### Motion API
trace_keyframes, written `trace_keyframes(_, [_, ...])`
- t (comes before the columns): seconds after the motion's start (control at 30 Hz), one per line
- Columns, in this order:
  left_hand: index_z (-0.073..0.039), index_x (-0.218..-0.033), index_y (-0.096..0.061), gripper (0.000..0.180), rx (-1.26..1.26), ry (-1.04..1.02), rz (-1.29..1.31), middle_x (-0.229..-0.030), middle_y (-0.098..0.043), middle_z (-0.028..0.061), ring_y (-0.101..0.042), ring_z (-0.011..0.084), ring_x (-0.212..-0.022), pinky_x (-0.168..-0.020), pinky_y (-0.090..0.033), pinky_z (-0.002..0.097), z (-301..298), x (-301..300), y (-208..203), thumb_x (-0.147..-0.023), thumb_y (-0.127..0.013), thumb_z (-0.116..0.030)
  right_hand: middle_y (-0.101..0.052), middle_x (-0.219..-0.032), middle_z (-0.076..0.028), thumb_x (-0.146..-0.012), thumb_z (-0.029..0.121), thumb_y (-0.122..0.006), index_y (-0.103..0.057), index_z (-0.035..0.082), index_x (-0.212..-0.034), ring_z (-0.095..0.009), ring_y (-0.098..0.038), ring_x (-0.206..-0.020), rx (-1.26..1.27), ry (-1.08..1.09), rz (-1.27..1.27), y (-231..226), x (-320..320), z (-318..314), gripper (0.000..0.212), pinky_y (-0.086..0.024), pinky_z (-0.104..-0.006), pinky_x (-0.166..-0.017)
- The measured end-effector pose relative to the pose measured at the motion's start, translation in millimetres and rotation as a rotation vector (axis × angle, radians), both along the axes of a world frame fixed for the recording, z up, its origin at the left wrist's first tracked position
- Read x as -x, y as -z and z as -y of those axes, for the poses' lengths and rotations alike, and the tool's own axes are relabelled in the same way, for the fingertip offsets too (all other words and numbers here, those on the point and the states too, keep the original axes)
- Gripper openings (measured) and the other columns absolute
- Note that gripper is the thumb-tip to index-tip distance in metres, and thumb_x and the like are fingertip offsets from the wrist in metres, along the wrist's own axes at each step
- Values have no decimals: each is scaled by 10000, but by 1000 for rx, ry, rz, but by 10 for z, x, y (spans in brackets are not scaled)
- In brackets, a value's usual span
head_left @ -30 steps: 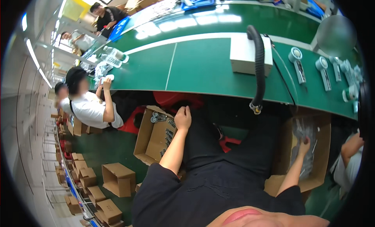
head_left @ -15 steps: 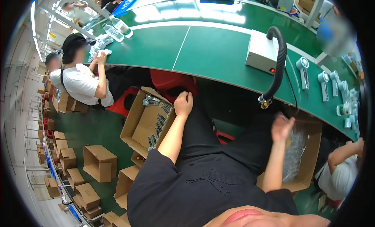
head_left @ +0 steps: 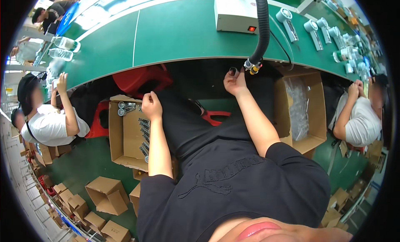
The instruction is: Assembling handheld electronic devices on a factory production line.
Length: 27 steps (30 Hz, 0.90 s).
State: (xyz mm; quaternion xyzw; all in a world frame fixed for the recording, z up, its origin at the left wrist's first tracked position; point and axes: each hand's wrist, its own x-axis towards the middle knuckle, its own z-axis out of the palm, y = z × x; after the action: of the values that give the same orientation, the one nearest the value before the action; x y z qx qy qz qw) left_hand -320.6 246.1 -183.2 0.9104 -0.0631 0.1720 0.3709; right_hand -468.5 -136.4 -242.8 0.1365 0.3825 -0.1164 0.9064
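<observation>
- A green workbench [head_left: 175, 38] stretches beyond both grips, its near edge just ahead of the right one.
- A black shirt [head_left: 250, 192] fills the near side of both grips; stitched lettering and a figure run across its chest.
- To the right of the right grip stands a cardboard carton [head_left: 316, 117] with clear plastic bags [head_left: 298, 113] inside.
- Just left of the left grip, an open box [head_left: 127, 152] holds a row of metallic parts [head_left: 144, 128].
- Ahead of the right grip sits a white unit [head_left: 231, 18] with a red switch [head_left: 252, 28]; its small mark is unreadable.
- A black hose [head_left: 262, 25] hangs down, its metal fitting [head_left: 252, 67] just right of the right grip.
- The right hand [head_left: 236, 83] pinches a small dark piece [head_left: 234, 71] at its fingertips.
- The left hand [head_left: 152, 106] is curled; I cannot tell whether it grasps anything.
</observation>
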Motion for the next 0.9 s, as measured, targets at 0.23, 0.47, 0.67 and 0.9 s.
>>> trace_keyframes(0.23, [-44, -865, -698, 255, 71, 17, -2, -723, -689, 103, -656, 253, -622, -619, -516, 391, 12, -51, -7, -1005, -690, -257, -553, -786, 24, -979, 704, -621, -592, 171, -892, -145, -563, -714, 511, -60, -150, -368, 185, -273, 541, -436, -314, -656])
trace_keyframes(0.47, [-42, -881, -705, 266, 73, 70, 2, -732, -696, 112, -646, 233, -630, -630, -517, 379, 139, -61, -45, -1018, -693, -271, -612, -839, 22, -904, 92, -847, -589, 107, -929, -95, -604, -745, 1481, -238, -279, -350, 301, -403, 260, -476, -246, -691])
trace_keyframes(0.67, [-27, -876, -687, 300, 75, 28, -50, -686, -646, 108, -602, 219, -595, -603, -492, 388, -37, -13, -23, -1041, -675, -278, -643, -839, -30, -937, 163, -826, -609, 99, -1085, -129, -655, -712, 1278, -242, -278, -797, 121, -575, 270, -536, -293, -598])
trace_keyframes(0.9, [-35, -841, -651, 263, 40, 89, 7, -737, -650, 146, -639, 338, -640, -615, -492, 437, 124, -61, -115, -1013, -661, -235, -668, -825, -47, -1035, 530, -637, -678, 55, -1024, -201, -704, -778, 112, -50, -20, -365, 226, -245, 476, -595, -296, -663])
